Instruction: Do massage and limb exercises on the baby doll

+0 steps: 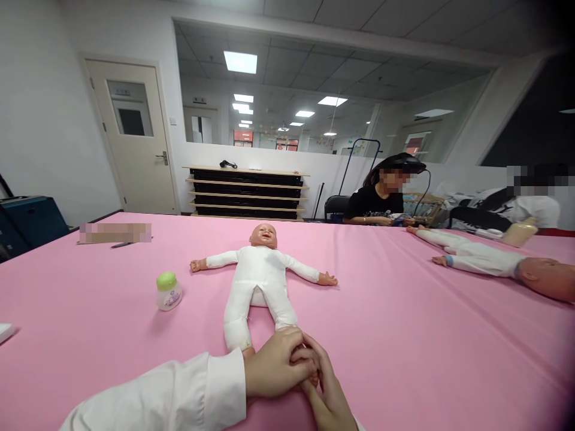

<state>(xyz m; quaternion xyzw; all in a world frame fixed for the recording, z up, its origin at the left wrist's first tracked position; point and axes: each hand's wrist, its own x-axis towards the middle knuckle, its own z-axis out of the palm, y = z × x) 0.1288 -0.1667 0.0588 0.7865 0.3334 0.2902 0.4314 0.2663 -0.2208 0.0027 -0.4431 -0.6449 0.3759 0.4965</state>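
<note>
A baby doll (260,269) with a white cloth body lies face up on the pink tablecloth (381,335), arms spread and legs toward me. My left hand (278,362) reaches across the doll's feet, its fingers closed around one foot. My right hand (327,383) is beside it, fingers curled around the same foot and touching my left hand. A small part of the foot shows between the hands. Left of the doll stands a small jar (169,291) with a green lid.
Another doll (485,254) lies at the right, near a yellowish bottle (520,232). A pen (126,243) and a blurred flat item (115,233) are at the back left. Two people sit beyond the table; a white object (6,331) is at the left edge.
</note>
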